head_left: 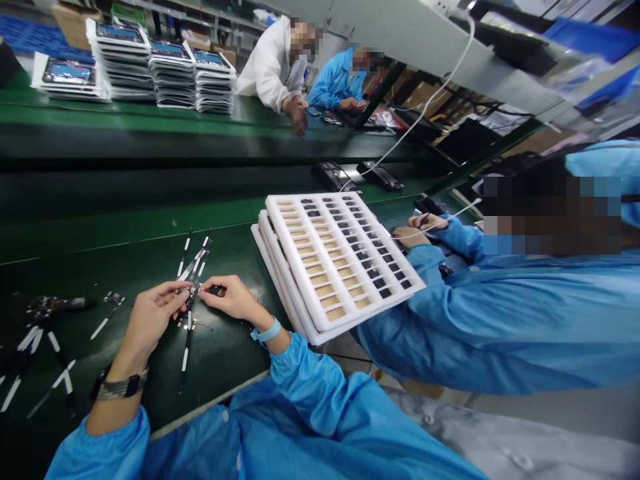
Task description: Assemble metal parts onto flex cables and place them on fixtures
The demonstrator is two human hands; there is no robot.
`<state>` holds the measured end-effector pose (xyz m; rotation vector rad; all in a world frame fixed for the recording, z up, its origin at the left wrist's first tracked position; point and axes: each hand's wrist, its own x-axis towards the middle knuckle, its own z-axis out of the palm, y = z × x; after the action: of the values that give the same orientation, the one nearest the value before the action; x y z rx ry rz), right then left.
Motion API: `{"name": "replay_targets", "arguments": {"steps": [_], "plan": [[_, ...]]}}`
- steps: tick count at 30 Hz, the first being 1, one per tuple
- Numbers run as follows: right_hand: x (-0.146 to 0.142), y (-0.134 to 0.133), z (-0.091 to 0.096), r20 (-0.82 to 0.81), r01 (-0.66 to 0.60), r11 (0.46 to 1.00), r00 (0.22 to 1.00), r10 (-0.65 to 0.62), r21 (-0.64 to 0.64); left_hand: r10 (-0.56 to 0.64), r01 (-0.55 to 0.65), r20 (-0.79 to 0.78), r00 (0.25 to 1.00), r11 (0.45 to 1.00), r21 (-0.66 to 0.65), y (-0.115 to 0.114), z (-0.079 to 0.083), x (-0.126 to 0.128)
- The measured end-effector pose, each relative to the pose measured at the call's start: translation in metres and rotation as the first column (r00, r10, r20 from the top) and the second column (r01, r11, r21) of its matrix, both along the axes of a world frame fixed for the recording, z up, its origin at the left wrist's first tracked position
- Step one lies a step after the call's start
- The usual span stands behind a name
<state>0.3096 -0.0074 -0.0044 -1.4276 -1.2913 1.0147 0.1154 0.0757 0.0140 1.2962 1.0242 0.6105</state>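
My left hand (153,317) pinches one end of a thin black flex strip (189,313) that lies on the green bench (125,247). My right hand (230,298) is closed in a pinch on a small black part (216,290), held against the same strip. More black and white flex strips (196,260) lie just beyond my fingers. I wear a watch on the left wrist and a blue band on the right. Both arms are in blue sleeves.
A stack of white foam trays (335,257) with small parts sits to my right. A co-worker in blue (500,313) leans over the bench beside it. Loose strips (35,347) lie at far left. Stacked trays (165,70) and two more people are across the belt.
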Motion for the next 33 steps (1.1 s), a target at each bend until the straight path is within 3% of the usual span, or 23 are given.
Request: {"name": "replay_targets", "arguments": {"steps": [17,33], "plan": [[0.001,-0.008,0.002,-0.023,0.002,1.000,1.000,-0.003,-0.018,-0.028,0.027,0.063,0.998,1.000,0.003,-0.010,0.001,0.003],[0.002,-0.009,0.005,-0.088,-0.094,0.994,0.992,0.089,-0.059,-0.081,0.085,0.098,0.992,0.996,-0.034,-0.012,0.001,0.005]]}}
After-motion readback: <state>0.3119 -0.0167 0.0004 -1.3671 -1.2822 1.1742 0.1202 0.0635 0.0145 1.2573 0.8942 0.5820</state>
